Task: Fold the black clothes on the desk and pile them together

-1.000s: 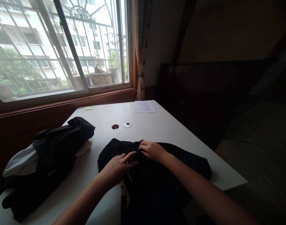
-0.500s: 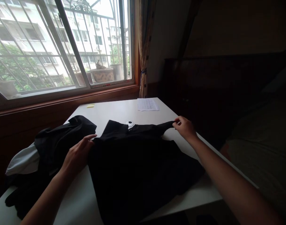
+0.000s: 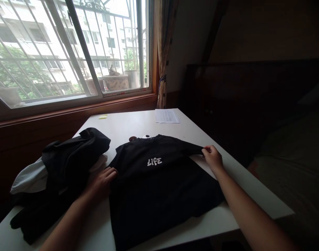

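Note:
A black T-shirt (image 3: 162,195) with white lettering lies spread on the white table (image 3: 123,122), its collar toward the far side and its lower part toward me. The lettering appears upside down. My left hand (image 3: 104,179) is closed on the sleeve at the shirt's left side. At the right, my right hand (image 3: 213,158) pinches the end of the other sleeve, pulled out sideways. Just beyond the collar sit a white round item (image 3: 147,136) and a brown round item (image 3: 132,138), both partly covered by the shirt.
A heap of black clothes (image 3: 70,164) with a white garment (image 3: 31,177) lies along the table's left side. Printed papers (image 3: 167,116) and a yellow note (image 3: 102,116) are near the far edge. Beyond stand a barred window (image 3: 96,52) and a curtain (image 3: 163,55).
Both hands have moved toward me with the sleeves. The shirt's upper part now lies flatter, and its white lettering and the brown round item have come into view.

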Available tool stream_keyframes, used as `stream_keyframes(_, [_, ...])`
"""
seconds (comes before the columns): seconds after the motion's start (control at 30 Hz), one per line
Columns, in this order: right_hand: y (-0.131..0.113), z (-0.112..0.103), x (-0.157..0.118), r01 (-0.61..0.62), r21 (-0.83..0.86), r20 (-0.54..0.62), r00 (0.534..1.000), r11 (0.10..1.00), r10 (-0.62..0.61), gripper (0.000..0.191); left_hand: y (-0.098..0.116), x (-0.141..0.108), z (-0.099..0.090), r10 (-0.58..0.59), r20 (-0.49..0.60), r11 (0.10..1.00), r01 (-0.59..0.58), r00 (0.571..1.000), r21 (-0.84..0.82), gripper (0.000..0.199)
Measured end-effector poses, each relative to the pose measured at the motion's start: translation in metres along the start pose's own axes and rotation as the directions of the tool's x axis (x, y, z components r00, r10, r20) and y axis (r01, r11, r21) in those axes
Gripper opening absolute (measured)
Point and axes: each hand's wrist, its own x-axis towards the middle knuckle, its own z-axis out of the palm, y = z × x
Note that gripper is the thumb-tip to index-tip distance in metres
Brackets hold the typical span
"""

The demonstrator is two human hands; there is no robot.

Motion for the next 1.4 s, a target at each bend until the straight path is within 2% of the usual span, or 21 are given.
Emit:
stream_keyframes(0.1, [0.001,-0.006,0.003,-0.031,0.013,-0.045,0.999,0.999,0.031,0.024,0.0,-0.004,0.001,0.035,0.07,0.995,-0.028,0.997,-0.095,0.008])
stream_keyframes(0.2, [0.001,-0.012,0.004,-0.011,0.004,-0.077,0.997,1.0,0.012,0.025,0.008,-0.005,0.0,0.035,0.157,0.978,-0.002,0.987,-0.209,0.006])
stream_keyframes(0.27, [0.001,-0.014,0.004,0.004,-0.018,-0.077,0.997,1.0,-0.005,0.025,0.015,-0.005,-0.005,0.013,0.221,0.959,0.051,0.975,-0.279,0.013])
stream_keyframes(0.4, [-0.001,-0.016,0.003,0.023,-0.042,-0.065,0.998,0.999,-0.026,0.026,0.018,-0.001,-0.026,-0.048,0.357,0.904,0.193,0.933,-0.382,0.045])
stream_keyframes(0.5, [-0.005,-0.015,0.003,0.055,-0.037,-0.052,0.997,0.998,-0.057,0.026,0.014,0.012,-0.042,-0.06,0.489,0.849,0.302,0.87,-0.433,0.051])
stream_keyframes(0.53, [-0.006,-0.014,0.003,0.065,-0.035,-0.046,0.997,0.997,-0.067,0.026,0.013,0.02,-0.045,-0.061,0.499,0.847,0.309,0.865,-0.433,0.049])
stream_keyframes(0.6, [-0.007,-0.013,0.002,0.078,-0.036,-0.036,0.996,0.996,-0.079,0.025,0.015,0.041,-0.045,-0.054,0.443,0.885,0.248,0.895,-0.393,0.041])
stream_keyframes(0.67, [-0.008,-0.012,0.002,0.082,-0.042,-0.029,0.996,0.996,-0.084,0.025,0.023,0.068,-0.036,-0.007,0.349,0.948,0.118,0.937,-0.296,0.033])
stream_keyframes(0.77, [-0.009,-0.012,0.002,0.096,-0.049,-0.018,0.995,0.994,-0.097,0.025,0.04,0.113,-0.01,0.048,0.294,0.994,-0.017,0.955,-0.109,0.031])
stream_keyframes(0.83, [-0.01,-0.013,0.002,0.105,-0.042,-0.015,0.994,0.994,-0.106,0.025,0.051,0.142,0.014,0.007,0.31,0.998,-0.025,0.951,0.054,0.033])
stream_keyframes(0.93, [-0.012,-0.014,0.0,0.115,-0.034,-0.022,0.993,0.993,-0.116,0.024,0.061,0.18,0.047,-0.039,0.304,0.994,0.006,0.952,0.109,0.04])
stream_keyframes(1.03, [-0.015,-0.016,-0.002,0.13,-0.031,-0.025,0.991,0.991,-0.131,0.024,0.063,0.209,0.068,-0.082,0.306,0.99,0.043,0.948,0.131,0.051])
stream_keyframes(1.2, [-0.02,-0.019,-0.003,0.148,-0.025,-0.025,0.989,0.989,-0.148,0.024,0.06,0.231,0.074,-0.119,0.368,0.986,0.066,0.922,0.154,0.056])
stream_keyframes(1.33, [-0.022,-0.02,-0.002,0.151,-0.021,-0.017,0.988,0.988,-0.151,0.024,0.058,0.229,0.068,-0.122,0.399,0.983,0.056,0.909,0.175,0.051])
stream_keyframes(1.4, [-0.022,-0.02,-0.002,0.153,-0.015,-0.017,0.988,0.988,-0.153,0.025,0.058,0.226,0.064,-0.126,0.398,0.981,0.054,0.909,0.186,0.04])
